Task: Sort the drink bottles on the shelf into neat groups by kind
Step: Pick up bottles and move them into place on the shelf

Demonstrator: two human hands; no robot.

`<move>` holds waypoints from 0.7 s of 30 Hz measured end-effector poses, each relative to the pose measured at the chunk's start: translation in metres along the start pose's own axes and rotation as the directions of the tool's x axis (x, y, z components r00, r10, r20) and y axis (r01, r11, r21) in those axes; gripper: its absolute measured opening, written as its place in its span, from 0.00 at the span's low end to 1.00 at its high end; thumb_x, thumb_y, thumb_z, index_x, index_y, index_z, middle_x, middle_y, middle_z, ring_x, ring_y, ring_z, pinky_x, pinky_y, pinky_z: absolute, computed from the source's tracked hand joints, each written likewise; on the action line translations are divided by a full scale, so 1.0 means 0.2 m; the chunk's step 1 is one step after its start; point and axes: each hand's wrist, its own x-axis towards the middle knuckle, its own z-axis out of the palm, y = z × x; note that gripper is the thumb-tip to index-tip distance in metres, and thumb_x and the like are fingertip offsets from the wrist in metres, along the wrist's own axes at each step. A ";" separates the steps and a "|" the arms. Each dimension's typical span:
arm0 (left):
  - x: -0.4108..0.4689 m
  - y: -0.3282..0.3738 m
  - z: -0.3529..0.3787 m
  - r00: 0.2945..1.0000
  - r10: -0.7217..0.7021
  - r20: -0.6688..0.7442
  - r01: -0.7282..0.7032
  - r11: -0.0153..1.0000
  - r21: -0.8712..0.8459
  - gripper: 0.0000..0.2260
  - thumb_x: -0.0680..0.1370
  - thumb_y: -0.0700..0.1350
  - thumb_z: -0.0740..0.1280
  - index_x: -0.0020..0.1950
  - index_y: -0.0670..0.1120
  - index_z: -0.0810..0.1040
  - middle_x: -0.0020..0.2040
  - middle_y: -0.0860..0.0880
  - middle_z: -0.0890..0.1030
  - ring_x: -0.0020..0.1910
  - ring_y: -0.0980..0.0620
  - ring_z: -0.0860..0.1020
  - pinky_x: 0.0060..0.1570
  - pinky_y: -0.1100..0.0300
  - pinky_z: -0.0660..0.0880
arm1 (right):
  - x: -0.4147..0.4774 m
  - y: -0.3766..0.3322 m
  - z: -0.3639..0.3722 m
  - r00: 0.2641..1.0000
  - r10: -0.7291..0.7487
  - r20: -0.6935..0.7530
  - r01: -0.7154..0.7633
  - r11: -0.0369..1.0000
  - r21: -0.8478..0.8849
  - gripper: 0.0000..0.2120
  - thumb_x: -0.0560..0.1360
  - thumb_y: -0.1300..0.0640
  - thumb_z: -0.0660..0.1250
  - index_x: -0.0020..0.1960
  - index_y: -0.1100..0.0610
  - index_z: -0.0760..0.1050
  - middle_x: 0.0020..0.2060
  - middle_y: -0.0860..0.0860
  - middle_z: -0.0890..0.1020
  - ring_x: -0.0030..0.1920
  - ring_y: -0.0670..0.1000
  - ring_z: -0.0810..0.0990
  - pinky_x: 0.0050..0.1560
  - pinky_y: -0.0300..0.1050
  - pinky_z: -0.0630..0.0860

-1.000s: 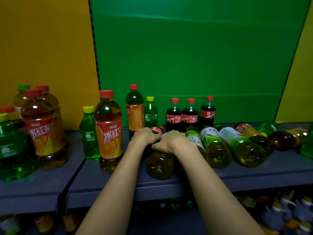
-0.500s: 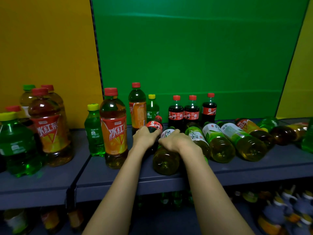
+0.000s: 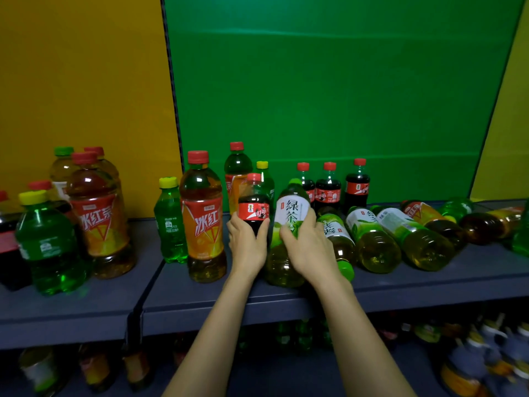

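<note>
The left end of the shelf [image 3: 200, 299] holds a big green soda bottle [image 3: 48, 242] and large iced red tea bottles [image 3: 97, 213], all upright; these look settled. Next come a small green soda bottle [image 3: 170, 224] and a mid-size iced red tea bottle [image 3: 203, 222], also upright.

Just right of that, your left hand [image 3: 247, 245] curls round the lower body of a small cola bottle [image 3: 254, 207], holding it upright, red cap on top. Close beside it, your right hand [image 3: 310, 247] wraps the middle of a green tea bottle [image 3: 289, 222], nearly upright with a slight lean. I cannot tell whether its base rests on the shelf.

You appear to be mid-step, with two bottles of different kinds in hand. Behind them three cola bottles [image 3: 327, 190] stand in a row at the back, and the small cola likely belongs there. Further right, several fallen green tea bottles [image 3: 372, 239] lie on their sides.

The next move is to part the pair. Carry the cola back to its row without clipping the caps, then choose a spot to start the green tea group.
</note>
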 end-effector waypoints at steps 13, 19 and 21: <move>-0.04 -0.04 -0.04 0.999 0.036 0.003 -0.035 0.992 -0.119 0.32 0.76 0.43 0.67 0.71 0.36 0.52 0.68 0.39 0.62 0.68 0.43 0.65 0.66 0.50 0.65 | -0.04 0.04 0.16 0.945 -0.205 -0.253 0.274 0.921 0.277 0.38 0.76 0.53 0.64 0.76 0.57 0.44 0.65 0.54 0.59 0.60 0.44 0.64 0.58 0.30 0.62; -0.04 -0.06 -0.05 0.999 0.045 -0.009 -0.046 0.990 -0.135 0.32 0.76 0.44 0.67 0.72 0.38 0.53 0.69 0.39 0.64 0.69 0.44 0.64 0.68 0.52 0.63 | -0.02 0.06 0.16 0.947 -0.179 -0.267 0.252 0.929 0.271 0.34 0.74 0.56 0.67 0.73 0.61 0.53 0.65 0.56 0.61 0.59 0.43 0.62 0.55 0.22 0.55; -0.05 -0.07 -0.05 0.999 0.049 -0.009 -0.050 0.989 -0.136 0.31 0.76 0.44 0.66 0.73 0.39 0.53 0.70 0.40 0.64 0.70 0.44 0.63 0.69 0.52 0.62 | -0.02 0.07 0.16 0.948 -0.178 -0.266 0.245 0.937 0.249 0.34 0.74 0.55 0.67 0.73 0.61 0.53 0.65 0.56 0.61 0.59 0.43 0.64 0.54 0.25 0.57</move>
